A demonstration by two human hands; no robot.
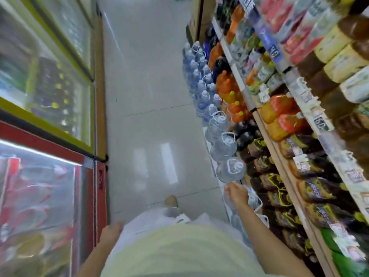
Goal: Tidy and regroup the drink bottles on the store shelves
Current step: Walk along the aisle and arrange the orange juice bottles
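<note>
A row of large clear water jugs with white handles stands on the floor along the shelf foot, among them one jug (230, 169) just beyond my right hand. My right hand (237, 193) lies on top of the nearest water jug (253, 199), fingers wrapped over its handle area. My left hand (110, 233) hangs by my hip with fingers curled and nothing in it. Smaller blue-labelled water bottles (196, 76) continue the row further down the aisle. Dark and orange drink bottles (235, 108) fill the lowest shelf behind them. The picture is blurred.
Shelves (279, 162) with price tags and many bottles run along the right. Glass-door coolers, one red-framed (87, 162) and one green-framed (91, 116), line the left. A grey tiled aisle floor (151, 116) lies between. My foot (171, 200) shows below.
</note>
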